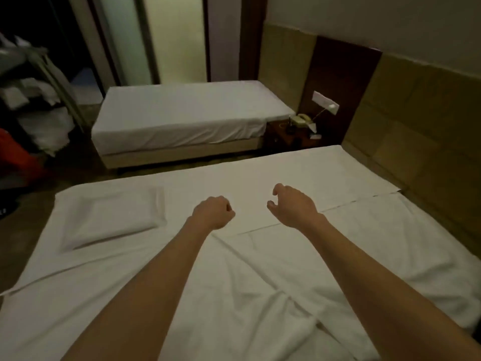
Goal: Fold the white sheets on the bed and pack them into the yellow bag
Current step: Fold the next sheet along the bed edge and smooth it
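Two layers of white sheet are spread over the near bed, the top one lying flat on the far half with its straight edge running diagonally from near the left wrist out toward the headboard side on the right. Below that edge the cloth is wrinkled, with creases fanning toward the camera. A flat pillow sits on the left part of the bed, well apart from both hands, close to the bed's left edge.

The left hand is balled up, fingers clenched, right at the fold edge; looks like it might be pinching some cloth, but I can't really tell from this angle. The right hand hovers just above the flat sheet with fingers loosely curled and the thumb apart, grasping nothing.

There's a strip of floor between this bed and the second bed, which is made up smooth. A nightstand with a phone sits between them at the wall. A cart with piled linens stands at the far left. No writing is readable anywhere.
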Demonstrator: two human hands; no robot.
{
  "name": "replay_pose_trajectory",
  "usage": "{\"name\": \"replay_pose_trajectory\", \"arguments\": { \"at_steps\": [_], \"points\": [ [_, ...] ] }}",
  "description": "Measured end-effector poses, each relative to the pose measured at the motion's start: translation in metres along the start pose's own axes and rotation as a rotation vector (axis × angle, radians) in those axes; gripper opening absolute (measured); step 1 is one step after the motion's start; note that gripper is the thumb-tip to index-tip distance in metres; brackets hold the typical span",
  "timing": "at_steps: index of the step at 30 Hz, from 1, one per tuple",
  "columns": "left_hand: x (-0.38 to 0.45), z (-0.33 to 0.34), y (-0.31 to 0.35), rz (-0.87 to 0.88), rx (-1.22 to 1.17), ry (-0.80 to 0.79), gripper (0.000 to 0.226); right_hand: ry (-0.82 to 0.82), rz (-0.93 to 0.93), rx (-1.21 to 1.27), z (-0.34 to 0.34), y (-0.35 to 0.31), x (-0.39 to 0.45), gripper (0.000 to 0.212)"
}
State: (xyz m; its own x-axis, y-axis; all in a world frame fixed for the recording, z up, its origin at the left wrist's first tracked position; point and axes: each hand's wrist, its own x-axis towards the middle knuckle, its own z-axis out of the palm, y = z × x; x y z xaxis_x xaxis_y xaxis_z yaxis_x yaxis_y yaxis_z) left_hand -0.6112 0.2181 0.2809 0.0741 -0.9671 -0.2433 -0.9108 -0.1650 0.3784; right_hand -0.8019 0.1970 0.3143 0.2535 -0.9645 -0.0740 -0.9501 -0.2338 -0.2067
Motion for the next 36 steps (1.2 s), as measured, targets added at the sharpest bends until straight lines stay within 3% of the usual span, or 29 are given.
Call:
{"name": "replay_pose_trajectory", "arguments": {
  "at_steps": [8, 14, 27, 31, 36],
  "points": [
    [-0.011, 0.006, 0.168, 0.181, -0.012, 0.073, 0.035, -0.151, 0.121, -0.049, 0.019, 0.138, -0.082, 0.042],
    [-0.004, 0.016, 0.245, 0.281, -0.003, 0.101, 0.030, -0.239, 0.163, -0.047, 0.016, 0.199, -0.097, 0.048],
    [0.055, 0.139, 0.303, 0.259, 0.224, -0.191, 0.030, 0.022, 0.189, -0.007, -0.059, 0.279, -0.029, 0.043],
    [0.078, 0.156, 0.320, 0.197, 0.192, -0.186, 0.030, -0.058, 0.158, -0.011, -0.041, 0.319, -0.009, 0.040],
    [0.102, 0.188, 0.343, 0.089, 0.146, -0.147, 0.029, -0.293, 0.095, -0.030, 0.023, 0.375, -0.004, 0.043]
  ]
}}
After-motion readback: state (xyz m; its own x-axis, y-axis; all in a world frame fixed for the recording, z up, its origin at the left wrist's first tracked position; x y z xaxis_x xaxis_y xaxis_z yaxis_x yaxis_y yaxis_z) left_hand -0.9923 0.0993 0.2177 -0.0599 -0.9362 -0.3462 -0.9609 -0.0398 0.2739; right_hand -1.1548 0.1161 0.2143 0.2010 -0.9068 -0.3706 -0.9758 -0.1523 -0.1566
